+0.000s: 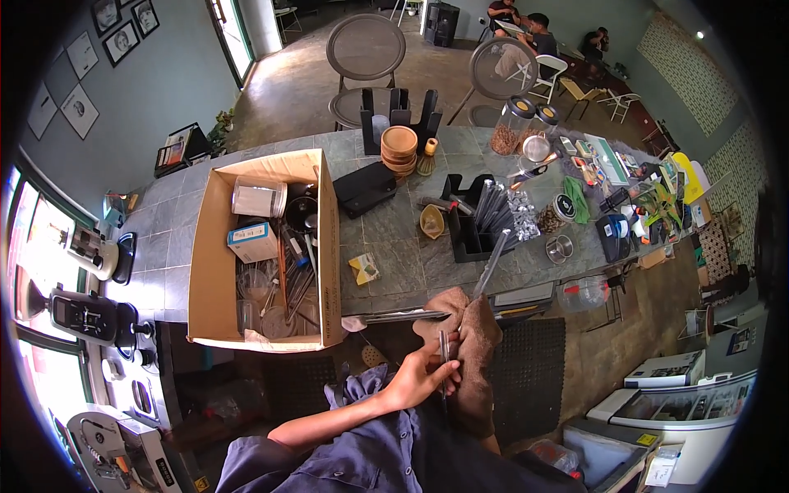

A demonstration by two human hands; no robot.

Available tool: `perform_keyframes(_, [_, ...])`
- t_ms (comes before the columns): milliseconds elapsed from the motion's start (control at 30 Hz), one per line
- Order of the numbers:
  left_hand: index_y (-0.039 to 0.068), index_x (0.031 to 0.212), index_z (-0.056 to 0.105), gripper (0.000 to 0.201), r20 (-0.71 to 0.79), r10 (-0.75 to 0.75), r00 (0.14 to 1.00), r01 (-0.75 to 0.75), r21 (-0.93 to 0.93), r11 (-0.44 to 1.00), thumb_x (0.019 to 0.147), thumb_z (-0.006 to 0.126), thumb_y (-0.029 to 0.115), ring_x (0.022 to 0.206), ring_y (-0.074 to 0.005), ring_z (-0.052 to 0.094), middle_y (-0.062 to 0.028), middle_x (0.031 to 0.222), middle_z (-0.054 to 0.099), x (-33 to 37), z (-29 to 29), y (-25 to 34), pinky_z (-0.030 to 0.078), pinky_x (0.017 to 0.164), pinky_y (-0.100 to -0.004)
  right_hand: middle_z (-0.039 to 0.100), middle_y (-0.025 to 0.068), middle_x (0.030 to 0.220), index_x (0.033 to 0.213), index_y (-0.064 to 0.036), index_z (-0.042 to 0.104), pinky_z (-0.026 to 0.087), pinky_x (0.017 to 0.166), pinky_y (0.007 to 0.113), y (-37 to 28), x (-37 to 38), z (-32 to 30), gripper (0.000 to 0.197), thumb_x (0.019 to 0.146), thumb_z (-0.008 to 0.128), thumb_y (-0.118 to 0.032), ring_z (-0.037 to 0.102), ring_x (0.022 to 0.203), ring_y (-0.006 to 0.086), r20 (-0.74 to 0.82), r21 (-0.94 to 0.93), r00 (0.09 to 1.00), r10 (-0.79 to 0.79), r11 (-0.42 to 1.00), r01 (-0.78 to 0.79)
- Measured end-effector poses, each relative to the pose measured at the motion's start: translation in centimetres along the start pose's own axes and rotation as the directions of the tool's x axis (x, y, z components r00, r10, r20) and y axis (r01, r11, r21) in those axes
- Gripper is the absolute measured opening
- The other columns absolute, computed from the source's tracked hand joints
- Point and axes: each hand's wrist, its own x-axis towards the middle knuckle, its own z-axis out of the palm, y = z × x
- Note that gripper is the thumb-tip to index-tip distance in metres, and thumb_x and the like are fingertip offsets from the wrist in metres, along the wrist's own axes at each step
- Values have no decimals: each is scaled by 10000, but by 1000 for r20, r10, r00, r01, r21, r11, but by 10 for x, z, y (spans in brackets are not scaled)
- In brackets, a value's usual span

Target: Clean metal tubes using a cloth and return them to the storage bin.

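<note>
One slim metal utensil (445, 349) stood pinched between the thumb and fingers of my left hand (421, 380), just beside the brown cloth (477, 349) in front of my dark shirt (362, 448). The cloth hid my right hand, so I could not tell its grip. Beyond, on the tiled counter (394, 238), I noted an open cardboard box (330, 263) left of a black holder (472, 251) filled with utensils (493, 209).

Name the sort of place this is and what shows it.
Probably a café, seen from behind its tiled counter: a coffee grinder stands at the left, a bamboo matcha whisk on the counter, and people sit beyond it.
</note>
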Motion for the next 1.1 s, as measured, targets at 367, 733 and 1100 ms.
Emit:
perform_keyframes(367, [-31, 1424, 551, 404, -403, 59, 913, -44, 46, 998, 1092, 603, 192, 729, -169, 735, -110, 917, 734, 91, -61, -22, 608, 567, -309, 453, 37, 819, 1006, -79, 479, 372, 481, 274, 15, 50, -26, 263, 1091, 420, -321, 458, 589, 128, 46, 57, 998, 39, 998, -42])
perform_keyframes(733, [1, 1061, 726, 285, -546, 587, 597, 333, 835, 438, 938, 748, 257, 863, -443, 694, -212, 924, 716, 211, -133, -77, 549, 774, -513, 686, 170, 1005, 1373, -20, 611, 576, 724, 307, -48, 54, -25, 535, 875, 766, -138, 721, 849, 231, 530, -848, 843, -94, -29, 529])
perform_keyframes(1100, [-28, 1044, 779, 216, -479, 383, 790, -59, 563, 824, 957, 787, 169, 799, -182, 735, -146, 876, 779, 108, 17, 45, 568, 717, -340, 633, 21, 1050, 1276, -71, 578, 498, 518, 290, -39, 104, -59, 275, 1014, 636, -133, 654, 730, 107, 707, -661, 539, -457, -158, 733])
